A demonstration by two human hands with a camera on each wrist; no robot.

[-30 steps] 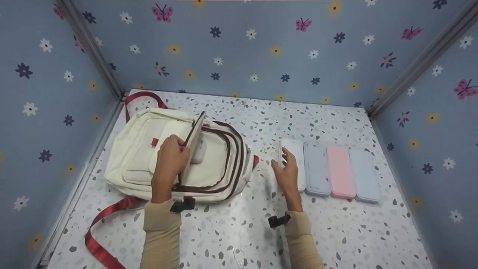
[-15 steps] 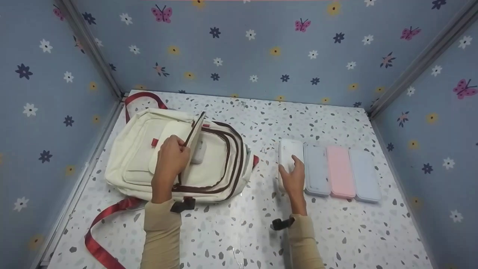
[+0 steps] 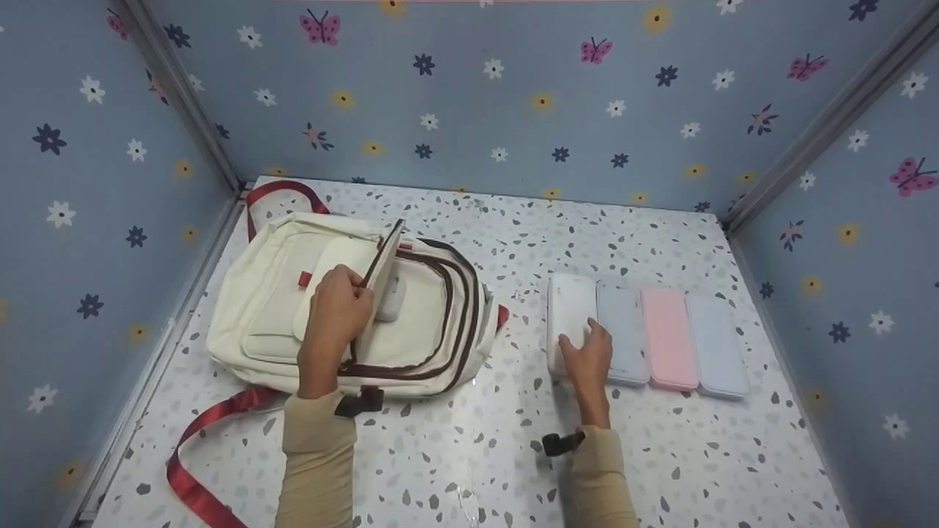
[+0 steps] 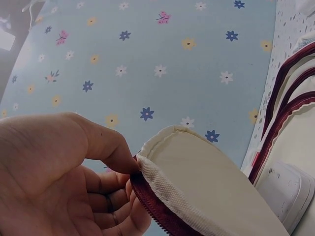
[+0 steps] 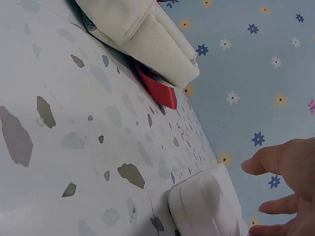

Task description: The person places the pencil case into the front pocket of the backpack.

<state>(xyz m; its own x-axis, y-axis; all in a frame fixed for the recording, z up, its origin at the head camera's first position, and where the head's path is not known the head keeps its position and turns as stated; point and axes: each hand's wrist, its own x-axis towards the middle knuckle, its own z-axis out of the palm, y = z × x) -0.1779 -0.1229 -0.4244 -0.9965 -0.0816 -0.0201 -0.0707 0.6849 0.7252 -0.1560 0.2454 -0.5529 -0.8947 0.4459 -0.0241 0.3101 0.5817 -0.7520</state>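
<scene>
A cream backpack (image 3: 275,293) lies on the left, its front pocket unzipped. My left hand (image 3: 340,308) pinches the zippered edge of the pocket flap (image 4: 202,172) between thumb and forefinger, holding it raised. Inside the pocket sits a small pale case (image 3: 392,299). Over the near end of a white oblong case (image 3: 572,297) is my right hand (image 3: 589,359), thumb and fingers spread toward its two long sides. In the right wrist view the fingers stand apart above the white case (image 5: 206,201), with nothing between them.
To the right of the white case, a grey-blue case (image 3: 622,330), a pink case (image 3: 669,337) and a light blue case (image 3: 716,345) lie side by side. Red straps (image 3: 194,484) trail from the backpack. Patterned walls (image 3: 469,95) enclose the speckled table (image 3: 469,455).
My right hand has moved right and nearer to me, from the left side of the white case to above its near end. The left hand keeps holding the flap in place.
</scene>
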